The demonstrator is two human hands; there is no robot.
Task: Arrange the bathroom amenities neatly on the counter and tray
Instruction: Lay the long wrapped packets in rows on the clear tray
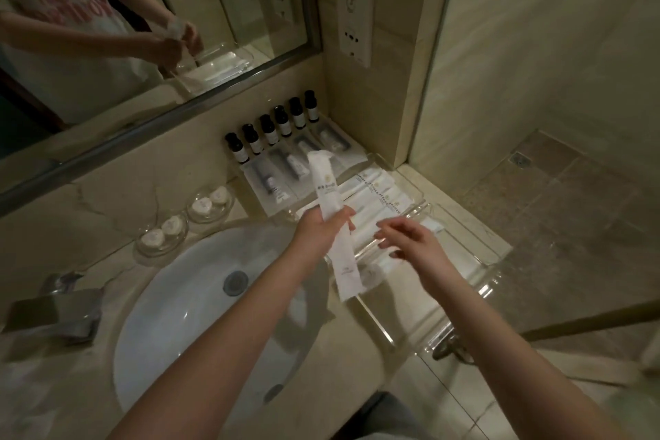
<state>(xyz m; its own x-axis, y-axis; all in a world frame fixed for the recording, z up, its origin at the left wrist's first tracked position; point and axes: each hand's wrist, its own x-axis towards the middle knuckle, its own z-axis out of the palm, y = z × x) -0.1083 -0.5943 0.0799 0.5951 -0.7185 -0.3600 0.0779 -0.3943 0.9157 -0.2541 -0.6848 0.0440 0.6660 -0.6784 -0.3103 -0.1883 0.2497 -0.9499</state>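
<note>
Your left hand [323,225] is closed around the middle of a long white packet [334,225], holding it nearly upright in the centre of the frame, above the clear tray [475,279]. Your right hand [407,243] hangs just to the right of it with the fingers spread and nothing in them, over the tray's near half.

You look to be midway through filling the tray. A row of matching white packets [378,189] already lies side by side in it, just right of centre, with printed ends pointing the same way. Along the wall in the upper middle, six dark bottles [275,125] stand in a line, with flat sachets [271,182] laid out in front of them on the tabletop [118,189]. Two glass dishes of soaps [185,221] sit left of centre, beside the basin [185,314].

The next move, as I judge it, is to turn the packet level, match its printed end to the others, and lay it flush beside the row. Use your free hand to steady the neighbours so they do not slide on the smooth tray.
</note>
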